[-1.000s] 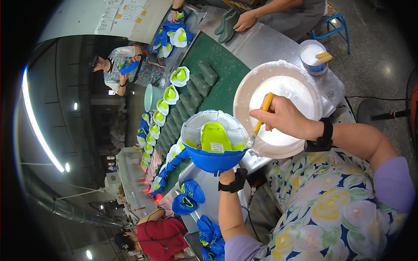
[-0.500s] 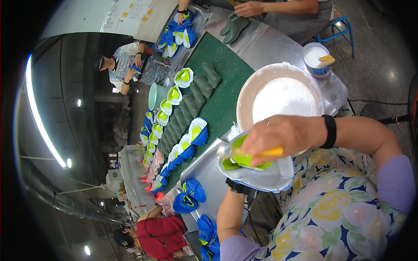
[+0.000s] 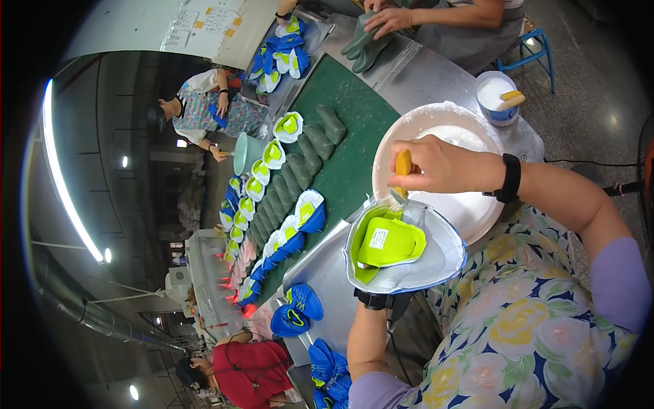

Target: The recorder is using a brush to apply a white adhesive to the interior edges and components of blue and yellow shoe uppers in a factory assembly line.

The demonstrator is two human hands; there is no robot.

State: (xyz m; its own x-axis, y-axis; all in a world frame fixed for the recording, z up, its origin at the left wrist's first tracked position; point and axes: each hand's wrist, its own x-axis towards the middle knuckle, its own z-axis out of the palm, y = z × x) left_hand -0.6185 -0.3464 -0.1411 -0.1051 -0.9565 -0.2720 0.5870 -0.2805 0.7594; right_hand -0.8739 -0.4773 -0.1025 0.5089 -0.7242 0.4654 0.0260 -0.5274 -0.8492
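Observation:
A shoe upper (image 3: 439, 255), white-lined with a lime-green tongue and a blue outer edge, is held up with its inside facing me. My left hand is behind it and hidden; only the wrist (image 3: 368, 327) with a black band shows below. The upper stays up on that hand. My right hand (image 3: 432, 167) is closed round the yellow handle of a brush (image 3: 403, 163). Its whitish bristles point down at the upper's far rim, just beyond the tongue. Behind the right hand stands a wide beige basin (image 3: 385, 146) of white liquid.
A small bucket (image 3: 501, 117) with yellow-handled brushes stands beyond the basin. Left, a green conveyor belt (image 3: 361, 102) carries rows of uppers and dark green foot-shaped pieces (image 3: 332, 124). Blue shoe uppers (image 3: 303, 300) lie on the metal ledge. A co-worker's hands (image 3: 385, 19) handle similar green pieces opposite.
My right hand has moved up and away from inside the upper, and the brush has turned from lying sideways to upright. The tongue is now uncovered. A co-worker opposite has lifted a green piece.

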